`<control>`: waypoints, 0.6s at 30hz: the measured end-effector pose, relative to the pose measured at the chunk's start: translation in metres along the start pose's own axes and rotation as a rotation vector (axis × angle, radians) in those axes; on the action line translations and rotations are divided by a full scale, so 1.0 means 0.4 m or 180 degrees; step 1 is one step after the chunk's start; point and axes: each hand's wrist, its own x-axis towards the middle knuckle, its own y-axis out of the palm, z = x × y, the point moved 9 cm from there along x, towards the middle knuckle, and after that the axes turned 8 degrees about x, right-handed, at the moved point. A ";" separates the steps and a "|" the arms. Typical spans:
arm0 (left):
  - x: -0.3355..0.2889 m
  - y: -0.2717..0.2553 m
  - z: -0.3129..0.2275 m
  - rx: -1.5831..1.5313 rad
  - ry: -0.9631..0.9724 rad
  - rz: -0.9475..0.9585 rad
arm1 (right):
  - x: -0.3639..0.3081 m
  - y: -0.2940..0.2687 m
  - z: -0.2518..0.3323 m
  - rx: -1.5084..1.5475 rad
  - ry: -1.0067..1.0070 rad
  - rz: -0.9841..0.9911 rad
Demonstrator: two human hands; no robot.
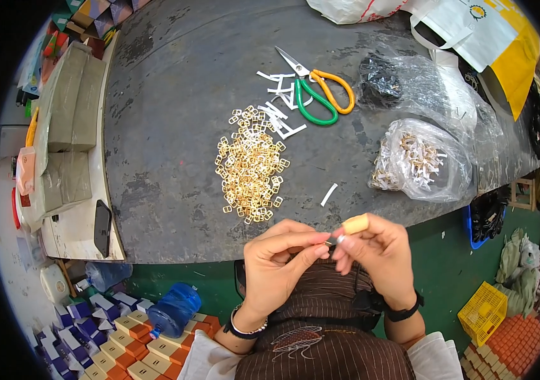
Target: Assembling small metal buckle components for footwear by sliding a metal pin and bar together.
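"Gold-coloured metal was seen in the small buckles (251,174), but how were they shaped?"

"As flat little frames with rounded corners, many of them split by a middle bar. They were heaped, shiny and loose, toward the near edge of the table (168,126), with stragglers scattered round the heap."

"Was anything held?"

"A small gold piece (327,243) was pinched between thumb and forefinger of the left hand (276,256), at the near edge; most of it was hidden by the fingertips."

"And the right hand (384,256)?"

"It was held just beside the left, thumb and fingers drawn together on a whitish piece (340,239), too blurred to be named. Its forefinger was wrapped in a yellow cover (355,223)."

"What else was laid out?"

"White strips (292,132) were strewn between heap and far edge, beside green-and-orange-handled scissors (304,73). Toward the near right corner, gold and white pieces (419,155) were held in a clear bag (454,183)."
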 end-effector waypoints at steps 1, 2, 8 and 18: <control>0.001 0.001 -0.003 0.0184 0.0072 -0.0042 | -0.003 0.019 -0.006 0.0022 0.0023 0.0034; -0.002 0.005 -0.004 0.0186 0.0071 -0.0044 | -0.003 0.030 -0.007 -0.0074 -0.0048 0.0070; -0.011 -0.009 0.055 -0.0483 -0.0433 -0.0197 | -0.002 0.022 -0.014 -0.0012 -0.0199 -0.0051; -0.007 -0.013 0.045 -0.0199 -0.0080 -0.0166 | -0.003 0.028 -0.028 -0.0088 -0.0277 -0.0289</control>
